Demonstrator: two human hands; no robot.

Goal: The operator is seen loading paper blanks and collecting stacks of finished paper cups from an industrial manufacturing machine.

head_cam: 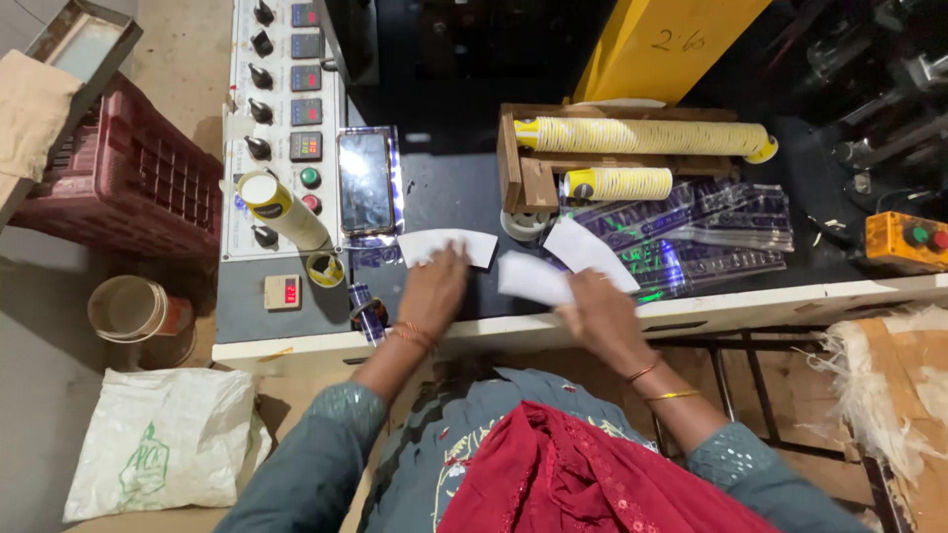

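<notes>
My left hand lies flat on a white fan-shaped paper blank on the dark machine top. My right hand grips two more white paper blanks that spread out above its fingers. Behind them lie a long stack of nested yellow-and-white paper cups and a shorter stack, both on their sides in a wooden holder. Clear printed plastic sleeves lie to the right of the blanks.
A phone rests beside a control panel with knobs and red displays. A short cup stack lies on the panel. A tape roll, a red crate, a bucket, a white sack and an orange button box surround the bench.
</notes>
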